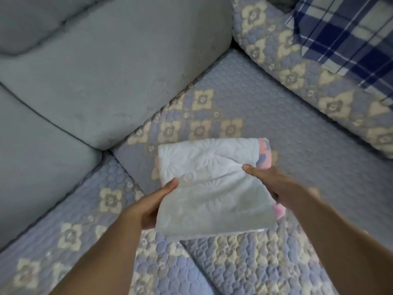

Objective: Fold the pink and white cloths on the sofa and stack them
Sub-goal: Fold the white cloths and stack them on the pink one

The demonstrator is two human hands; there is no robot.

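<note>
Both hands have a tight grip on the white cloth [212,188]: the left hand [153,205] pinches its left edge with the thumb on top and the fingers tucked under, and the right hand [270,184] pinches its right edge the same way. The white cloth is folded and sits on top of the pink cloth [264,154], which peeks out at the white cloth's right side, both just above the sofa [276,103] seat. I think the best move is to lower the white cloth flat, line up its edges with the pink cloth under it, and let go softly so the pile stays neat.
</note>
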